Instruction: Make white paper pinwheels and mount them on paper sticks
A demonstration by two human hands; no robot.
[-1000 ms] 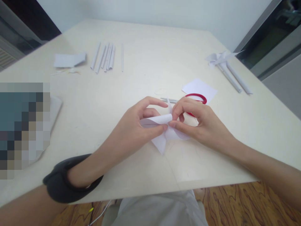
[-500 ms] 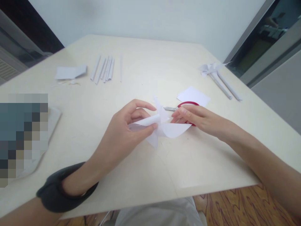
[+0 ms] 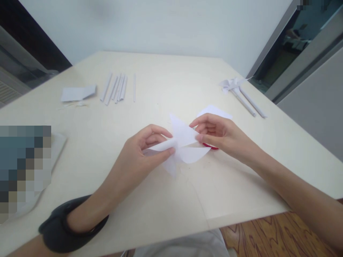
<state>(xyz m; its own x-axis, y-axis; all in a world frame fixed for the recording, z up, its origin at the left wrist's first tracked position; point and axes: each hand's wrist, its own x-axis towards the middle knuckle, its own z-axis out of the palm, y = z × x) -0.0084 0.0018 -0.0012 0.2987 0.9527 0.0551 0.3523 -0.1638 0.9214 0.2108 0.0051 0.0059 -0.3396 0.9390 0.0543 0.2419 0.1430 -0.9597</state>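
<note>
Between my hands is a white paper pinwheel (image 3: 184, 132) with pointed blades, one of them curled over toward its middle. My left hand (image 3: 146, 148), with a black band on its wrist, pinches the curled blade near the centre with the thumb. The thumb and fingers of my right hand (image 3: 217, 132) close on the tip of the upper right blade. Under my right hand lie scissors with red handles (image 3: 210, 146), mostly hidden. A white sheet of paper (image 3: 213, 110) is just behind that hand.
Several rolled paper tubes (image 3: 115, 89) lie at the back left beside folded paper (image 3: 77, 93). At the back right is a finished-looking paper pinwheel (image 3: 230, 85) with paper sticks (image 3: 245, 103). A blurred-out item covers the left edge of the table (image 3: 120, 214).
My right hand has moved from over the scissors handles to the pinwheel and taken hold of a blade's tip. That blade now spreads wider. My left hand keeps its pinch.
</note>
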